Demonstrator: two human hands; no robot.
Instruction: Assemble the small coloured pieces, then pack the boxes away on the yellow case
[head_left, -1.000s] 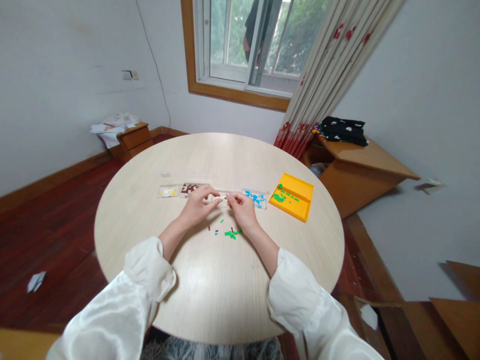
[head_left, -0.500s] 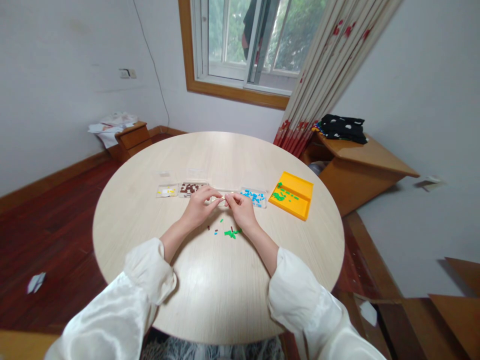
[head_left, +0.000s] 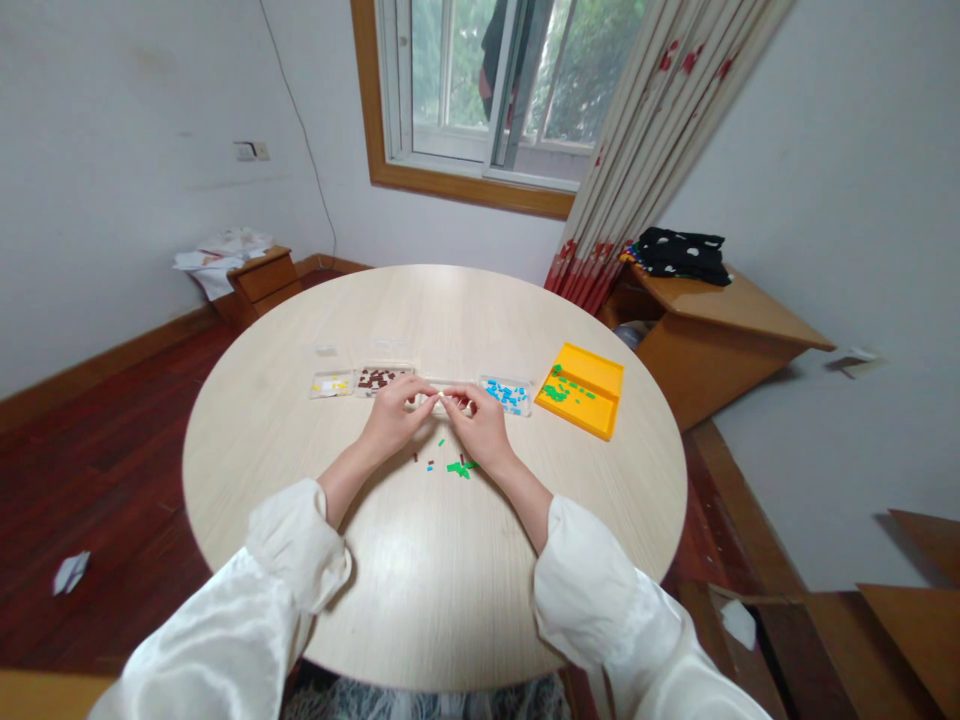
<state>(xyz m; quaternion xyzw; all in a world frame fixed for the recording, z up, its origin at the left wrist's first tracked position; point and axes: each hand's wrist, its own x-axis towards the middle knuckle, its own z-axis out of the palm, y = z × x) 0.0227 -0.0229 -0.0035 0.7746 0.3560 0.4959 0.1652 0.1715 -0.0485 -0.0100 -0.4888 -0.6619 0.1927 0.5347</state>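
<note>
Sleeves (head_left: 296, 545) of glossy white cloth cover both forearms, which reach forward over the near half of the round pale tabletop (head_left: 420, 590). Beyond the wrists, loose pieces (head_left: 454, 466) in green, blue and dark brown lie scattered on the wood, just below and between the two hands. The left hand (head_left: 391, 418) and the right hand (head_left: 484, 428) meet fingertip to fingertip above the middle of the tabletop. Each grip is narrow, thumb and forefinger pinched on a tiny pale piece (head_left: 444, 399) held between the hands, too small to tell its shape. Right behind the fingertips runs a row of small clear boxes. The box of yellow pieces (head_left: 332, 383) is at the left end, with the box of brown pieces (head_left: 381, 377) next to it. Then comes a middle box (head_left: 442, 384) partly hidden by the fingers, and the box of blue pieces (head_left: 508, 394) is at the right end. Near that, further right, sits an orange tray (head_left: 596, 410) holding a few green bits. Past the tabletop's far right edge stands a wooden desk (head_left: 720, 310) with a black dotted cloth (head_left: 679, 252) on it and a flowered curtain (head_left: 637, 150) beside it. A window (head_left: 480, 90) is set in the far wall, and a low cabinet (head_left: 259, 280) piled with papers stands far left.
</note>
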